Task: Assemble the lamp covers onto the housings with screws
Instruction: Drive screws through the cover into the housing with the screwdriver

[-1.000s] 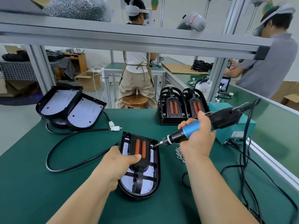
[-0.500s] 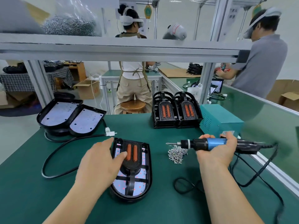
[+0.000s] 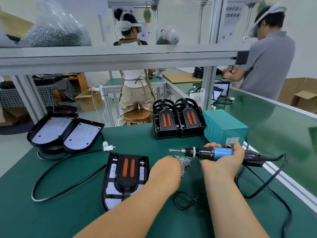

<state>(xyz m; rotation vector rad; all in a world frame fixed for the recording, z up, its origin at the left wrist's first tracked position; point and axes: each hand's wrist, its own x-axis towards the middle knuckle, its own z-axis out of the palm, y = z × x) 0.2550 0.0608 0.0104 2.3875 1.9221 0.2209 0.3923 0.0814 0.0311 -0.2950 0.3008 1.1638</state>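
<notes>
Screwdriver (image 3: 208, 152) in right hand (image 3: 223, 163)

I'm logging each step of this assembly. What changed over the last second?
The left hand let go of the lamp cover and moved right to the screw pile; whether it holds one is hidden. The right hand drew the electric screwdriver back from the cover and holds it level above the pile. The stacked covers and open housings stayed put.
</notes>
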